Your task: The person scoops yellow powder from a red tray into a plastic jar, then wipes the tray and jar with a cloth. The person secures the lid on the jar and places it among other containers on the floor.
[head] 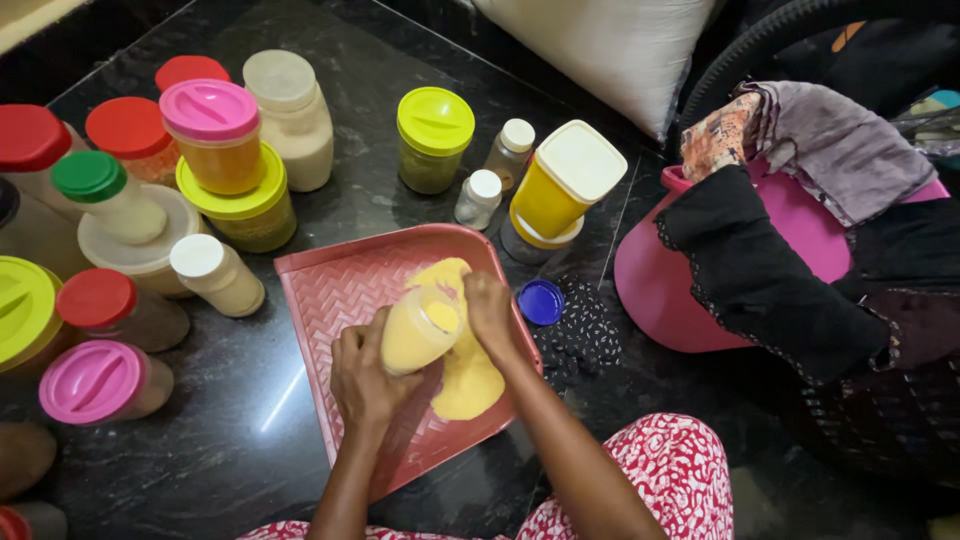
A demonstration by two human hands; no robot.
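Note:
My left hand grips a small clear jar filled with yellow powder, tilted over a pink ribbed tray. A heap of the same yellow powder lies on the tray. My right hand rests at the jar's open mouth, fingers bent down onto the powder. A blue lid lies on the dark floor just right of the tray.
Several lidded jars crowd the left: pink-lidded, green-lidded, red-lidded. A yellow container with a white lid and two small bottles stand behind the tray. A pink tub draped with cloths sits right.

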